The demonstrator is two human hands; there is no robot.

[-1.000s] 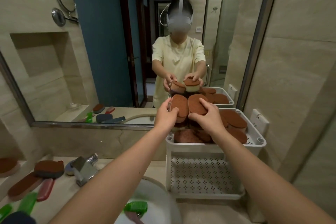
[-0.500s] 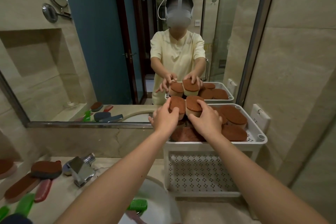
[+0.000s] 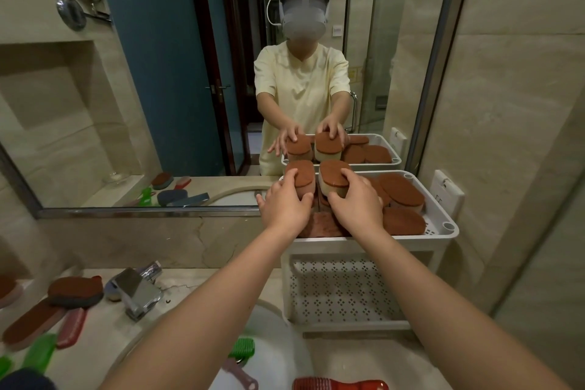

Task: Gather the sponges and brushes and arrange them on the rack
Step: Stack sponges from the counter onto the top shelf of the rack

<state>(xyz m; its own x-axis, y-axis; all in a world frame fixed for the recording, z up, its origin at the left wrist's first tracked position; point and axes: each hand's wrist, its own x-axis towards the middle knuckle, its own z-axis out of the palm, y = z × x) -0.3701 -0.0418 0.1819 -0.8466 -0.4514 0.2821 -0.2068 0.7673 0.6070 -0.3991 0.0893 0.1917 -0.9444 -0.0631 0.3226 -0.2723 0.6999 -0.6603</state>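
Note:
A white two-tier rack [image 3: 443, 231] stands on the counter against the mirror, its top tray holding several brown-topped sponges [image 3: 403, 191]. My left hand [image 3: 286, 206] grips one brown sponge [image 3: 301, 175] over the tray's back left corner. My right hand [image 3: 356, 203] grips a second sponge [image 3: 332, 175] right beside it. Both sponges are held upright, just above the others. More sponges [image 3: 74, 290] and red and green brushes [image 3: 72, 326] lie on the counter at the left. A green brush [image 3: 241, 348] lies in the sink.
A chrome faucet [image 3: 136, 290] stands left of the white sink basin [image 3: 278, 358]. A red brush [image 3: 340, 385] lies at the bottom edge. The rack's lower shelf [image 3: 342, 291] holds nothing. A wall socket [image 3: 448, 191] sits right of the rack. The mirror [image 3: 190, 73] reflects me.
Both hands have lowered the two sponges toward the tray's back left corner, and the sponges are now closer to the pile beneath.

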